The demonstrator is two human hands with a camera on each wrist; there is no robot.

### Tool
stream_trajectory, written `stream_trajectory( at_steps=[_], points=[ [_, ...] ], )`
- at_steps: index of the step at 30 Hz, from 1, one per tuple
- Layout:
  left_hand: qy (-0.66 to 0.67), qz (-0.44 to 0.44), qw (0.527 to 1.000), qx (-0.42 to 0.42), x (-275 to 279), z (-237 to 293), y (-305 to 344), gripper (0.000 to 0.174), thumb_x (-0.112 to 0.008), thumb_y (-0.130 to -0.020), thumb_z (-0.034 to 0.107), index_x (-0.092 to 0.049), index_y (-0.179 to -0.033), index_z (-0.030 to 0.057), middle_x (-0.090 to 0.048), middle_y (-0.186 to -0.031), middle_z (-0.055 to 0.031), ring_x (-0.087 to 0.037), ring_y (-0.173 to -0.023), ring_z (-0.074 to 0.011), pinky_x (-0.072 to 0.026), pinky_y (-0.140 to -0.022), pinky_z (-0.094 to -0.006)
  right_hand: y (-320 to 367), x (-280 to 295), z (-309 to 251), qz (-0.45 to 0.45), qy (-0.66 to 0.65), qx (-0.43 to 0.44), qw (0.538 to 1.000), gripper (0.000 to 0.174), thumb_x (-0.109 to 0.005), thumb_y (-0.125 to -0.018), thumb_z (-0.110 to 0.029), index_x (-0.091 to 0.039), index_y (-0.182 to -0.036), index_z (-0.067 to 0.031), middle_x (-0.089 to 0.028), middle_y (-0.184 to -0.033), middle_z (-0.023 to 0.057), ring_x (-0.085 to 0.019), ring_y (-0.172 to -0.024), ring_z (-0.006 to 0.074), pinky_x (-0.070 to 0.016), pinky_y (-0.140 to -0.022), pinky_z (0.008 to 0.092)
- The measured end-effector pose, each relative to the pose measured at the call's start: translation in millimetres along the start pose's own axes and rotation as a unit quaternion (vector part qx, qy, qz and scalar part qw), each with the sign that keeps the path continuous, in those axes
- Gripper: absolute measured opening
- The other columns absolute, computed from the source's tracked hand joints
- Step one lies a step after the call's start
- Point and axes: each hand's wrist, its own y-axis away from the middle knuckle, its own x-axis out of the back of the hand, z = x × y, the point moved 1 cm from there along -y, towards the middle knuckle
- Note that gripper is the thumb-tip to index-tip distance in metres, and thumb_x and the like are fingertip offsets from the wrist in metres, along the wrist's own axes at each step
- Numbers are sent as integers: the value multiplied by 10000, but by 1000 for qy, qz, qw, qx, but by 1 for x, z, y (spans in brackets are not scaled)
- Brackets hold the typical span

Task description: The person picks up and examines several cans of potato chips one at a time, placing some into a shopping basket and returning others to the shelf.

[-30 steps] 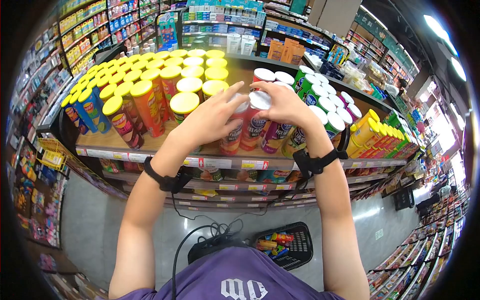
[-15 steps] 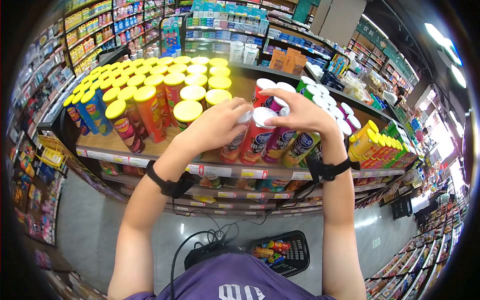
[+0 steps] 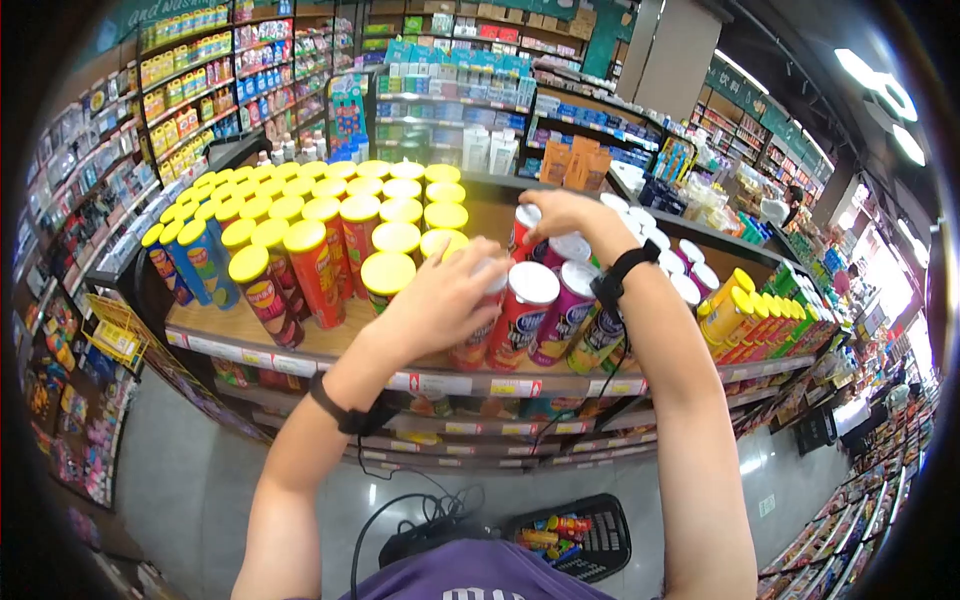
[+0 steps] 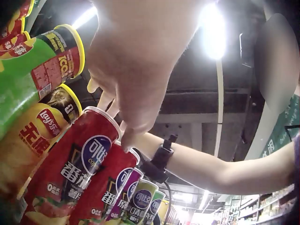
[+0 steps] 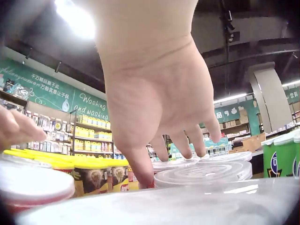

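Observation:
My left hand (image 3: 450, 300) holds a red chip canister (image 3: 472, 352) by its top, in the front of the shelf (image 3: 340, 345). In the left wrist view the thumb lies at the near side of that canister (image 4: 70, 164), with fingers behind its pale lid. Farther back, my right hand (image 3: 578, 215) grips another red canister (image 3: 519, 238) near its white lid, thumb on the near side. Between the hands a red canister (image 3: 515, 325) stands at the front, beside a purple canister (image 3: 553, 335).
Yellow-lidded canisters (image 3: 265, 290) fill the shelf's left. Green canisters (image 5: 276, 157) and yellow canisters (image 3: 725, 310) stand to the right. A black basket (image 3: 615, 520) with several canisters sits on the floor near loose cables (image 3: 430, 500).
My right hand has moved from the front red canister back to a red canister in the rear. My left hand stays at the front-left red canister. The head view has tilted upward.

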Motion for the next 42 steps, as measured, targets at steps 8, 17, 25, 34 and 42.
stream_trajectory(
  at_steps=[8,17,25,34,42],
  points=[
    [15,20,1000,3,29,11,21,559,-778,-893,219,-574,-1408,139,-544,-1474,-143,-515,-1388,-350,-348,-1209,-601,1,11,-17,11,6,29,1000,769,-887,-731,-296,-607,-1428,-128,-682,-1360,180,-647,-1254,373,-525,-1056,458],
    [73,44,996,11,56,21,48,427,-771,-909,194,-652,-1314,129,-615,-1313,-96,-577,-1315,-320,-380,-1178,-591,36,28,-53,-33,35,70,996,754,-827,-735,-313,-610,-1434,-133,-680,-1363,183,-649,-1250,369,-528,-1056,464],
    [124,46,989,73,56,7,78,416,-786,-871,148,-687,-1274,118,-638,-1256,-91,-599,-1291,-320,-375,-1191,-579,29,19,-48,-75,45,66,994,791,-881,-713,-329,-627,-1440,-148,-696,-1353,165,-667,-1234,359,-547,-1031,455],
    [108,53,991,62,64,10,93,406,-779,-867,110,-690,-1263,103,-648,-1295,-99,-604,-1269,-331,-414,-1150,-536,25,32,-29,-87,-38,103,990,789,-777,-867,-495,-587,-1465,-17,-630,-1456,195,-603,-1341,340,-480,-1137,414],
    [111,168,955,216,48,-30,101,544,-820,-850,129,-616,-1350,65,-565,-1433,-137,-571,-1334,-300,-503,-1037,-419,81,54,-30,104,-101,86,986,524,-739,-947,-321,-656,-1373,-28,-702,-1345,172,-700,-1151,314,-546,-1018,413]
  ],
)
